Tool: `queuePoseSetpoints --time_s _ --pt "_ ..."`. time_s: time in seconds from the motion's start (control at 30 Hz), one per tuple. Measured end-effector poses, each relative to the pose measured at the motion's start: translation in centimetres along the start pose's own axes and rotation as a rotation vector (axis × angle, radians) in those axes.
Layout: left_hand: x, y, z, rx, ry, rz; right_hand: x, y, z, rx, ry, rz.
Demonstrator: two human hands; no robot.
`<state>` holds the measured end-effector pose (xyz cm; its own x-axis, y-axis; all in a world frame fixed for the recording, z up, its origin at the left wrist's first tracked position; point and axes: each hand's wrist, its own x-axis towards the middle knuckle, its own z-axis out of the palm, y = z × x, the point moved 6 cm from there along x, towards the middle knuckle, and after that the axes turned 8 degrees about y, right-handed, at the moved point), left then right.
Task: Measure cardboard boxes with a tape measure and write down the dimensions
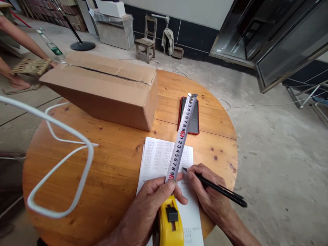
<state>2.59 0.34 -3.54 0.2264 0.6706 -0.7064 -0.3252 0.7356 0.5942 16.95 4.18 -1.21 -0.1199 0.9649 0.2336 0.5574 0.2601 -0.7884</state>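
My left hand (151,200) is closed around a yellow tape measure (170,222), thumb pressed on the blade. Its white blade (182,133) sticks out away from me, over a sheet of paper (156,159) covered with written figures, and its tip hangs above a phone in a red case (193,118). My right hand (205,186) grips a black pen (217,189), the tip resting on the paper right beside the blade. Both hands are at the near edge of a round wooden table (115,177).
A closed cardboard box (107,90) lies on the table's far left. A white cable (64,160) loops across the left side. Another person's arm (20,37) reaches toward the box's far end at the upper left. A small wooden chair (146,42) and a metal-framed door (276,37) stand beyond.
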Motion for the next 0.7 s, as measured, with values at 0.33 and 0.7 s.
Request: queuePoseSetpoints --time_s 0.33,0.7 --pt "-0.10 -0.12 -0.07 0.011 -0.006 -0.009 0.07 -0.16 0.17 -0.018 -0.005 -0.036" --pt "-0.12 0.14 0.04 0.017 -0.036 0.025 0.01 -0.19 0.18 -0.041 -0.034 -0.053"
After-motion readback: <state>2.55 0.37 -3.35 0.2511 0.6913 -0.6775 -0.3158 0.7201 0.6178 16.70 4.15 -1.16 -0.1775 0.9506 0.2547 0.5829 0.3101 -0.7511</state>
